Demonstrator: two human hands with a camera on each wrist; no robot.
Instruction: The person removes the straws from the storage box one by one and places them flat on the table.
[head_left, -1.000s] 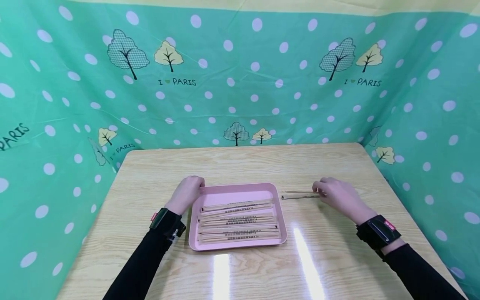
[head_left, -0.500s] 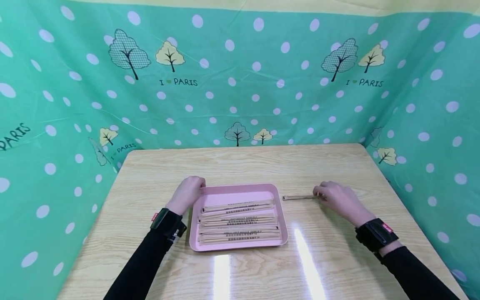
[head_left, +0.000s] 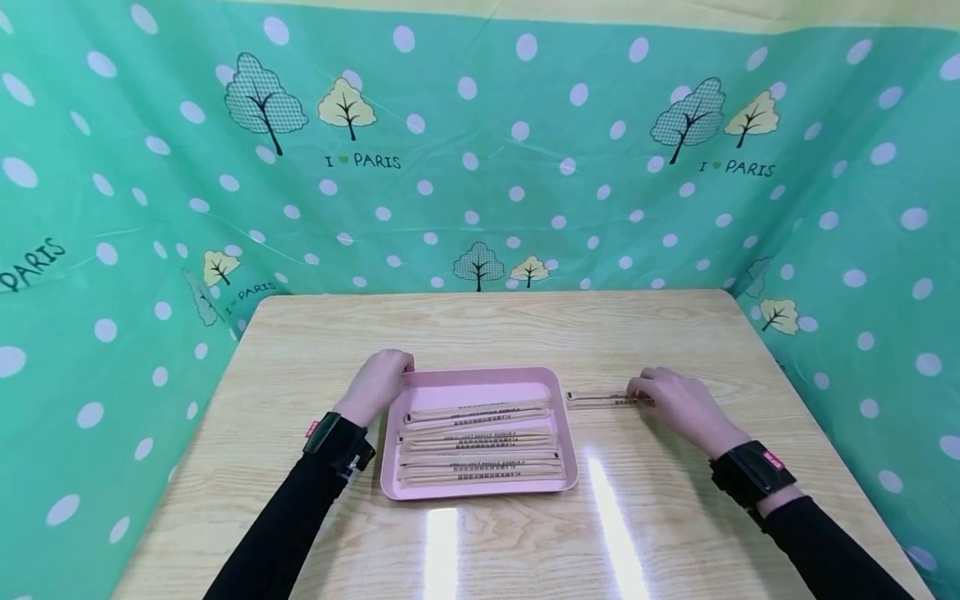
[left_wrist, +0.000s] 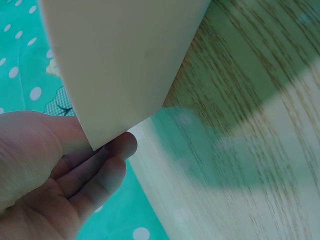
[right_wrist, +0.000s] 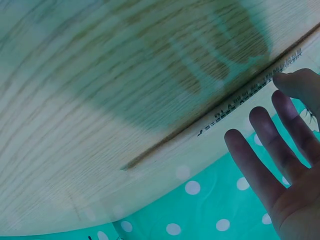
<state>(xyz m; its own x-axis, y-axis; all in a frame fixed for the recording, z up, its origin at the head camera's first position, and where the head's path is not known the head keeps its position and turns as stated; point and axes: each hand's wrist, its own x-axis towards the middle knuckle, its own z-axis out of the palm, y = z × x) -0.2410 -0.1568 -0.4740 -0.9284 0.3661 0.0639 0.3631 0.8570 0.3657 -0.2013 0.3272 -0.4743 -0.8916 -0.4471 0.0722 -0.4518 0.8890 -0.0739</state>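
Observation:
A pink tray (head_left: 480, 386) lies on the table, its long paper-wrapped straws (head_left: 480, 442) stacked in rows. My left hand (head_left: 377, 386) grips the tray's far left corner; in the left wrist view, the fingers (left_wrist: 117, 175) curl at the edge of the pale tray wall (left_wrist: 125, 65). To the right of the tray, two wrapped straws (head_left: 600, 402) lie side by side. Their right ends are hidden under my right hand (head_left: 675, 406), which pinches at them. In the right wrist view, thumb and fingertip are at a printed straw wrapper (right_wrist: 237, 106), while the other fingers (right_wrist: 255, 165) extend loosely.
The wood-grain table (head_left: 480, 329) is bounded at the back and sides by a green dotted curtain (head_left: 495, 192). Two bright light reflections (head_left: 617, 525) fall on the near part of the table. Black bands (head_left: 753, 475) circle both wrists.
My right hand has moved slightly toward me. The straws there were a little apart, then overlapped as one, and now show side by side. My left hand stays at the tray corner.

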